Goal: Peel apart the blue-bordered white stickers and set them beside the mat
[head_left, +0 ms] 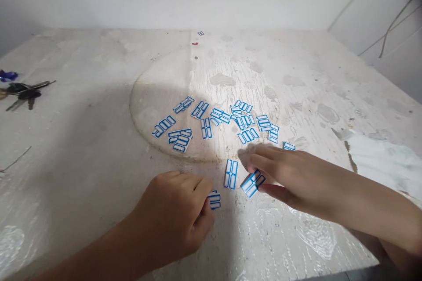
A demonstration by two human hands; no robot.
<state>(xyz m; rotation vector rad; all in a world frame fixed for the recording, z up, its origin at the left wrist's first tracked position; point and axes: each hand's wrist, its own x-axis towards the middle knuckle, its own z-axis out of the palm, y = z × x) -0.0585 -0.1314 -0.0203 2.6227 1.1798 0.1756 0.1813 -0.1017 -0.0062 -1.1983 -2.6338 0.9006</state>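
Observation:
My left hand (184, 210) is closed, thumb and fingers pinching a small blue-bordered label sticker piece (215, 200) whose left part the fingers cover. To the right, my right hand (273, 164) grips another label sticker piece (253, 183) between thumb and fingers, tilted above the table. Between the two hands a single label piece (231, 174) lies flat. Beyond them, several similar white pieces with blue frames are scattered, some overlapping in a heap (244, 121) and others apart, like the pair at the left (180, 139).
The pieces lie on a table (99, 140) under a clear cover with a round stain. Keys (28, 91) sit at the far left. White crumpled paper or plastic (379, 158) rests at the right. A red scrap (194, 44) lies near the back wall.

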